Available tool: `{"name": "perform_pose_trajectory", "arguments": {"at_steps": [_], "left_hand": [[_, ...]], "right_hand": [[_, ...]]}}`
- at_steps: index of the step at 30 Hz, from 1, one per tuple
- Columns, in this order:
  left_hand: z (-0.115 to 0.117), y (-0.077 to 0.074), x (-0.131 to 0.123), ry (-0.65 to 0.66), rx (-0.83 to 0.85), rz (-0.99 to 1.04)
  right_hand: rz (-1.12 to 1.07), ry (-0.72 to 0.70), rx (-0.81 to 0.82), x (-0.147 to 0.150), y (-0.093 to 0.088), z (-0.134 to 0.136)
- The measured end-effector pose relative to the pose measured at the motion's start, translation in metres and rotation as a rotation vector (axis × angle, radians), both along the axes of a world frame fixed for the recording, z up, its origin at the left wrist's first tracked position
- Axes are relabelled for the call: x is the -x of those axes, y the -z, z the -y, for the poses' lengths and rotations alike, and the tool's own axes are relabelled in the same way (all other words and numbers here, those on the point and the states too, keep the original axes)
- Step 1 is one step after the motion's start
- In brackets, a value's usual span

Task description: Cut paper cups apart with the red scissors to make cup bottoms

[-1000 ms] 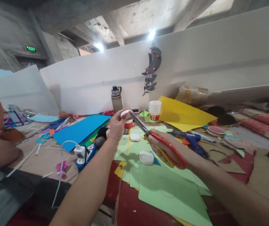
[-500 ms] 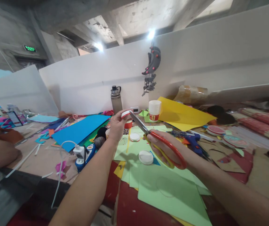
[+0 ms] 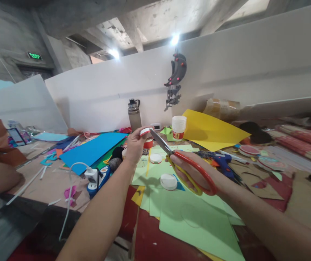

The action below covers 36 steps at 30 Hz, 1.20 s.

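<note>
Between the fingers of my left hand (image 3: 134, 146) is a cut-down paper cup bottom (image 3: 146, 131), white with a red band. My right hand (image 3: 186, 165) is closed round the handles of scissors (image 3: 196, 170), one loop red and one yellow. The blades point up and left, and their tip meets the rim of the cup piece. Below the hands, two more white round cup pieces lie on light green paper, one farther back (image 3: 156, 158) and one nearer (image 3: 168, 182). A blue scrap (image 3: 180, 183) sticks out beside the nearer one.
A stack of paper cups (image 3: 179, 127) stands behind the hands, near yellow sheet (image 3: 212, 132) and a bottle (image 3: 135, 114). At left are blue sheet (image 3: 92, 150), a power strip (image 3: 98, 181) and another person's arm (image 3: 0, 177). A blue glue gun (image 3: 223, 163) lies right.
My hands, the scissors and the cup piece hold almost the same place, with the blade tip still at the rim. The other person's hand at left has shifted slightly.
</note>
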State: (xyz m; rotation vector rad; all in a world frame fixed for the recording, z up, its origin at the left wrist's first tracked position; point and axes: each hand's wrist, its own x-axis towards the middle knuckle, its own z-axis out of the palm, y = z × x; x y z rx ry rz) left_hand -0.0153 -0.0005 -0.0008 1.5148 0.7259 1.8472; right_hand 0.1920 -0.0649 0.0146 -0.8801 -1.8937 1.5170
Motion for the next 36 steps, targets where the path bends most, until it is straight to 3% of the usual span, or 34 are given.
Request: {"name": "perform_pose_trajectory", "arguments": {"at_steps": [24, 32, 36], "left_hand": [[0.004, -0.004, -0.003, -0.046, 0.031, -0.006], [0.004, -0.003, -0.002, -0.011, 0.033, -0.015], [0.002, -0.003, -0.001, 0.011, 0.069, 0.035]], "right_hand": [[-0.004, 0.021, -0.041, 0.000, 0.000, 0.002], [0.076, 0.099, 0.032, 0.005, -0.012, 0.008], [0.055, 0.060, 0.010, 0.005, -0.007, 0.005]]}}
